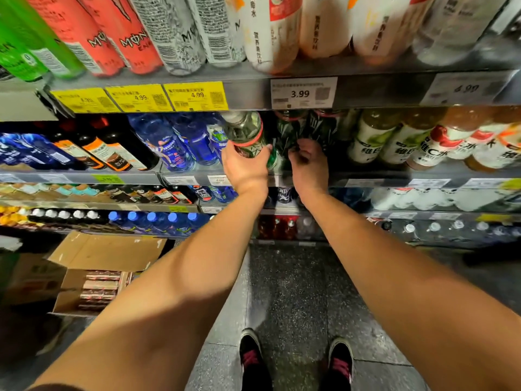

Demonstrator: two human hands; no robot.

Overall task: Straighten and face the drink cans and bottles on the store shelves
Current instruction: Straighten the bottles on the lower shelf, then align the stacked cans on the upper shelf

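While gripping bottle, tag "3.99"

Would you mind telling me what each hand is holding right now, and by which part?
The left hand grips a green-labelled bottle around its lower body. The right hand reaches among dark bottles; whether it holds one cannot be told.

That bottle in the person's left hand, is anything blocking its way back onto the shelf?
Nothing visible blocks it. The left hand holds the clear bottle at the shelf's front edge, beside the blue bottles. The right hand reaches among the dark bottles next to it.
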